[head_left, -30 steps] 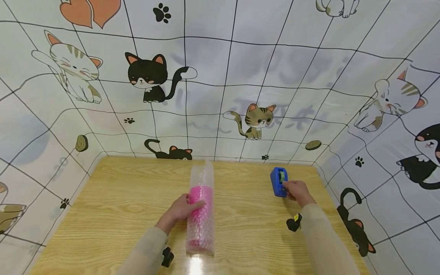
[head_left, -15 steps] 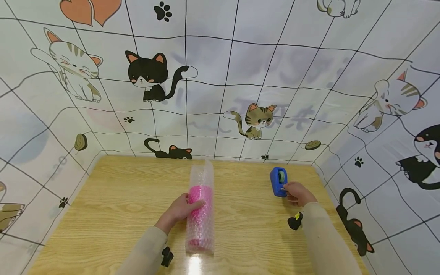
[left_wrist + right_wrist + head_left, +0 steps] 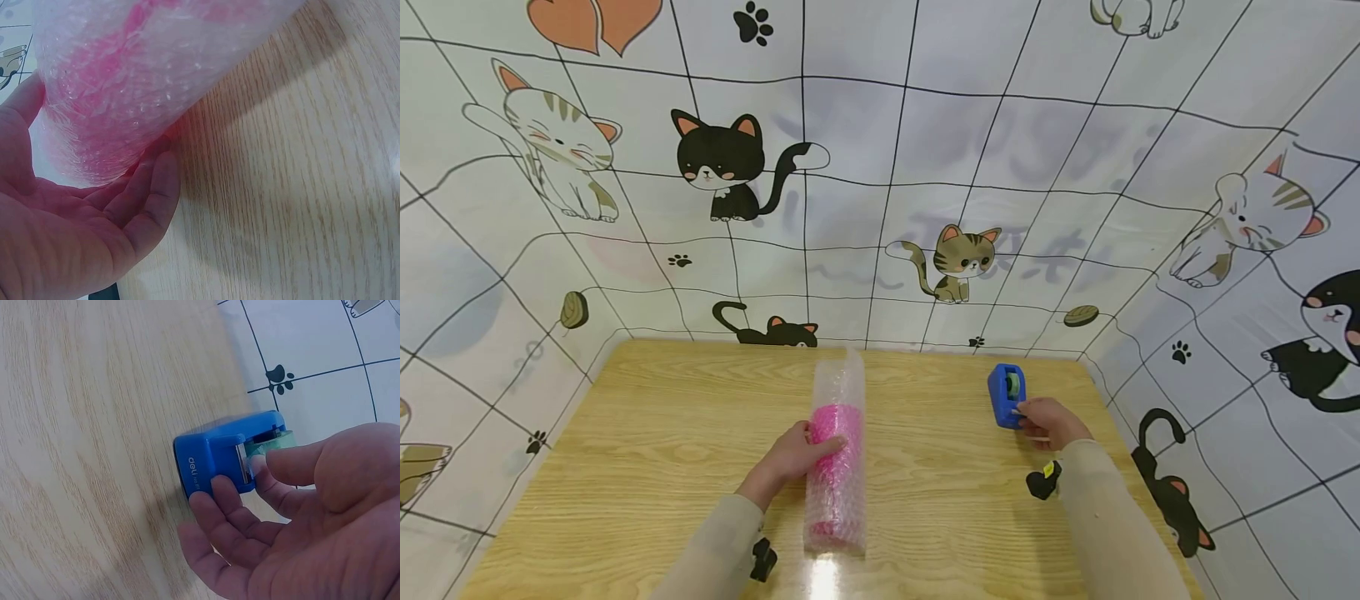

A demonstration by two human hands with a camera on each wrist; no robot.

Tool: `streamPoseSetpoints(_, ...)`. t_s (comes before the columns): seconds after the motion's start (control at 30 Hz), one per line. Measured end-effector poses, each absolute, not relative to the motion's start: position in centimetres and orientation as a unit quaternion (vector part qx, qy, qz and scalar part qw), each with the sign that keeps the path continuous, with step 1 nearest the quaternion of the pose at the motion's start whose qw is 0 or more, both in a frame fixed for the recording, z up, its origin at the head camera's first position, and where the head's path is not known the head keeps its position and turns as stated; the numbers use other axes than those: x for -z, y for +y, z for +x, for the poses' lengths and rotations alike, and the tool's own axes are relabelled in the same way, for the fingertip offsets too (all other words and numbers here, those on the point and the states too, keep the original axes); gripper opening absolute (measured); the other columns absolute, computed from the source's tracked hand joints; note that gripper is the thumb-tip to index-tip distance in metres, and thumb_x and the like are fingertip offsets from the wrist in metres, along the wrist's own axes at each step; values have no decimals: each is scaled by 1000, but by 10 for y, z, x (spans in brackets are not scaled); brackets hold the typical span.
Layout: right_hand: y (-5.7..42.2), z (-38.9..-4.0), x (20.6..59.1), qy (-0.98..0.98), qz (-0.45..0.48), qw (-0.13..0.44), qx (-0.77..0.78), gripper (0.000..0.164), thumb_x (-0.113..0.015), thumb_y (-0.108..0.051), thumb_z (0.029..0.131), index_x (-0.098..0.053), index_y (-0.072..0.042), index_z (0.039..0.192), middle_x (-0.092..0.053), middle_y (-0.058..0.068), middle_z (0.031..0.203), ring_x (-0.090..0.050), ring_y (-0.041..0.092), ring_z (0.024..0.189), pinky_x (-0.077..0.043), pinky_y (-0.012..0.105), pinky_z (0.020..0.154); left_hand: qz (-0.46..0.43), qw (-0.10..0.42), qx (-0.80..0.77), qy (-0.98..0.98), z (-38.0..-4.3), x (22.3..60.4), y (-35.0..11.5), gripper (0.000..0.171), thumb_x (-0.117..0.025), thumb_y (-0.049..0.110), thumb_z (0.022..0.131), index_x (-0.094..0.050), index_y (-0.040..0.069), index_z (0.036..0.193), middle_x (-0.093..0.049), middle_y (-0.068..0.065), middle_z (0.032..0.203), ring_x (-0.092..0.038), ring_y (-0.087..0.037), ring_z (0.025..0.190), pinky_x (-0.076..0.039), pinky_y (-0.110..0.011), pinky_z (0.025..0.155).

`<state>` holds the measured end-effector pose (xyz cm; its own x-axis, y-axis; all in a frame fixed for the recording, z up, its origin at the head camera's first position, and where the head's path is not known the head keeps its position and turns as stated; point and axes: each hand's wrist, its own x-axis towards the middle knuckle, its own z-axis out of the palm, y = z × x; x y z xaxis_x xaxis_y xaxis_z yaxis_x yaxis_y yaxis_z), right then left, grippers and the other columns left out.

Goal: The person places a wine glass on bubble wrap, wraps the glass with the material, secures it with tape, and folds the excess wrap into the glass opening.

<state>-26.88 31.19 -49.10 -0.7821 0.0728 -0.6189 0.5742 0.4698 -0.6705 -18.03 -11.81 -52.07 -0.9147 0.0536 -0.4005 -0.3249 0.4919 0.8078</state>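
A pink cylinder in clear bubble wrap [image 3: 835,517] lies lengthwise on the wooden table, with loose wrap extending past its far end. My left hand [image 3: 790,457] grips it from the left side, thumb over the top; in the left wrist view the fingers [image 3: 164,181] curl beneath the wrapped bundle [image 3: 125,94]. Over at the right stands a blue tape dispenser [image 3: 1002,398] holding a roll of greenish tape [image 3: 280,441]. My right hand [image 3: 1054,422] is at its front: thumb and forefinger pinch the tape by the cutter, and other fingertips touch the dispenser's body [image 3: 219,456].
Behind and beside the wooden table [image 3: 700,392] hangs a white cloth [image 3: 850,150] printed with grid lines and cartoon cats. Small black devices [image 3: 763,560] are worn at both wrists. Bare wood lies between the bundle and the dispenser.
My right hand has shifted very slightly toward me at the dispenser's front. The left hand, the wrapped cylinder and the dispenser have stayed in place.
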Motion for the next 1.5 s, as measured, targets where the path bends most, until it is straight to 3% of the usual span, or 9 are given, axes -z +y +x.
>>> streamPoseSetpoints(0.2,312,-268,490,803,212,260,492,47,-40,-25,105,-34,6,139,-57,13,109,-54,30,103,-46,46,93,-79,191,-497,843,-180,520,-118,96,-70,55,82,-34,-11,142,-53,-28,133,-57,-35,116,-50,-51,98)
streamPoseSetpoints(0.43,312,-268,490,807,216,260,484,46,-41,-26,105,-34,4,138,-58,7,102,-55,28,103,-46,52,95,-78,189,-498,843,-180,520,-118,97,-70,56,82,-34,-11,142,-52,-29,135,-56,-36,118,-49,-51,99)
streamPoseSetpoints(0.73,312,-268,493,825,222,242,460,42,-39,-23,104,-42,6,135,-60,6,99,-59,24,100,-46,46,89,-78,192,-497,843,-179,520,-118,97,-70,56,82,-34,-11,142,-52,-29,135,-56,-36,118,-49,-51,100)
streamPoseSetpoints(1.03,313,-261,506,845,189,200,459,54,-40,-25,104,-36,12,142,-57,25,127,-54,38,120,-43,51,102,-76,194,-498,842,-180,522,-119,97,-69,57,82,-35,-11,142,-51,-28,136,-57,-35,118,-49,-51,99)
streamPoseSetpoints(1.23,318,-256,519,853,173,174,461,54,-45,-28,102,-43,13,138,-56,26,131,-54,39,123,-45,46,101,-76,193,-500,841,-179,522,-118,96,-69,56,83,-35,-11,142,-52,-28,135,-58,-34,116,-50,-50,98)
streamPoseSetpoints(1.5,324,-250,526,831,135,172,512,53,-44,-22,102,-39,18,137,-47,33,139,-48,42,130,-38,52,112,-78,193,-494,844,-180,523,-117,97,-68,58,82,-34,-11,142,-51,-28,136,-58,-35,116,-50,-49,98)
